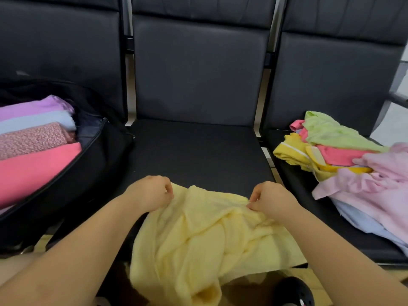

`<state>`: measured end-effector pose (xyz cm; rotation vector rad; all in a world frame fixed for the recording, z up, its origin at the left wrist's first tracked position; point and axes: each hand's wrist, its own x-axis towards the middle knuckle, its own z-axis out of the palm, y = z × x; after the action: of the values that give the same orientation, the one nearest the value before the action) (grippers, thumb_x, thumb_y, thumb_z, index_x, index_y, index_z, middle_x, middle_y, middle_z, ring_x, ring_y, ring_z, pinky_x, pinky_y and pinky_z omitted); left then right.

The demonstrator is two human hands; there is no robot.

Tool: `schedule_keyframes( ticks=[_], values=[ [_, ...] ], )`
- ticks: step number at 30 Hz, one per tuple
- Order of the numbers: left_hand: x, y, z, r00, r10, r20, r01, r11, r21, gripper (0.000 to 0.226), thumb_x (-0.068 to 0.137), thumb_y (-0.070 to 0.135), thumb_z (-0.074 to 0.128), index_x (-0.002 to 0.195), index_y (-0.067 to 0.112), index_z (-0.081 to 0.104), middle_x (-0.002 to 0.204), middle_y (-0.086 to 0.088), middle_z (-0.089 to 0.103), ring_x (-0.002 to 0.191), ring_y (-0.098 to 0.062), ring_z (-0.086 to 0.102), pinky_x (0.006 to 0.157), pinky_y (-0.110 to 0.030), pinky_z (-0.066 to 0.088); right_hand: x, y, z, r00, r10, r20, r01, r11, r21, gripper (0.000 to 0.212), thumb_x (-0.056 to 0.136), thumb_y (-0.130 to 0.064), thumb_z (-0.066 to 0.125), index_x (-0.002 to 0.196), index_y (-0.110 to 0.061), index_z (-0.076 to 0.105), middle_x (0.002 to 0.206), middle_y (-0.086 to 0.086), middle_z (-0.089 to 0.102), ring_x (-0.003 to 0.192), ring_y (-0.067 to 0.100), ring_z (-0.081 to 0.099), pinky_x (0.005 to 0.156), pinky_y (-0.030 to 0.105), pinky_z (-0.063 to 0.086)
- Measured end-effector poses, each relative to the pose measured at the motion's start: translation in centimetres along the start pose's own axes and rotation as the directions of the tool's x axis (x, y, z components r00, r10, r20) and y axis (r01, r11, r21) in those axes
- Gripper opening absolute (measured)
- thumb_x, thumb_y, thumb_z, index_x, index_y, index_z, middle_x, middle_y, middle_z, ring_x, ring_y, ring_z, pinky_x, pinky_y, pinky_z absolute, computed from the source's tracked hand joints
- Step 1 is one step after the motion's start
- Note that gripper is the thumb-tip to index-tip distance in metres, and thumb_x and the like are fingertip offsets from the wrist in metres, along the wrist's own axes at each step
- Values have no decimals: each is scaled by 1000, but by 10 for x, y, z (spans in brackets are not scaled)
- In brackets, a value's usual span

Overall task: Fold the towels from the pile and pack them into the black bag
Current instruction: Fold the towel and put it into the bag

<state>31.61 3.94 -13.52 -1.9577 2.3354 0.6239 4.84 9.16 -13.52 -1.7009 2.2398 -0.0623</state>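
Note:
A crumpled pale yellow towel hangs over the front edge of the middle black seat. My left hand grips its top left edge and my right hand pinches its top right edge. On the left seat lies the open black bag, holding several folded towels: purple, light blue, speckled pink and coral pink. The pile of unfolded towels covers the right seat, in green, yellow, coral, pink and light blue.
Black padded seat backs rise behind all three seats. A dark round object sits low near the floor at the bottom right. Pale floor tiles show at the far right.

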Motion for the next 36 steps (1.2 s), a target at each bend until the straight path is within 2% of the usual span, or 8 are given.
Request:
schedule_keyframes(
  ticks=[4,11,17,22,27,31,34,36],
  values=[
    [-4,-10,9,999,24,-35,-24,999,22,14,85,42,65,83,29,59,102,11,48,96,-10,53,84,-28,46,-14,4,3,995,-96,9,96,995,4,11,84,-30,69,79,-22,65,104,-5,53,83,12,59,68,24,49],
    [-16,-22,17,997,66,-31,-71,979,-189,25,85,28,69,105,30,55,105,9,56,100,-12,53,88,-27,44,-40,17,8,979,-163,118,171,984,-56,13,98,-31,49,95,-19,50,81,-1,60,69,13,52,63,26,42],
    [-29,-45,3,996,95,-1,-93,974,-209,10,90,27,63,87,18,66,82,3,65,77,-13,61,71,-24,45,-67,43,-12,968,-229,103,181,920,347,22,97,-36,49,88,-17,53,75,-4,52,68,11,45,66,27,37],
    [-42,-71,-12,987,160,25,-119,820,-561,21,96,16,54,81,10,68,73,-3,70,78,-22,66,71,-27,53,-82,73,-30,962,-251,108,145,804,576,17,79,-28,75,74,-16,64,64,-2,56,62,10,47,61,21,37],
    [-68,-80,-24,934,307,181,-47,610,-791,58,47,60,85,81,14,75,88,-13,72,86,-25,70,76,-31,56,-90,80,-35,962,-206,179,125,916,381,17,76,-20,79,87,-21,67,68,-4,59,60,5,51,52,13,39],
    [-78,-85,-30,869,381,316,33,594,-804,64,39,54,91,83,10,75,90,-21,70,82,-32,69,73,-39,58,-91,77,-38,959,-131,251,61,962,268,11,80,-27,75,80,-17,70,76,-2,64,71,8,60,60,12,47],
    [-86,-88,-39,819,420,391,116,546,-830,62,39,43,95,83,4,75,77,-23,66,64,-30,69,57,-37,58,-96,78,-47,933,-195,302,-43,774,632,66,52,-50,88,86,3,67,84,8,70,85,18,69,75,20,55],
    [-91,-90,-44,775,572,270,84,329,-941,44,79,24,79,105,-9,66,91,-34,61,82,-39,66,73,-46,55,-99,82,-58,877,-345,333,-103,543,833,81,48,-48,92,105,4,67,104,13,71,103,24,67,85,31,56]
  ],
)
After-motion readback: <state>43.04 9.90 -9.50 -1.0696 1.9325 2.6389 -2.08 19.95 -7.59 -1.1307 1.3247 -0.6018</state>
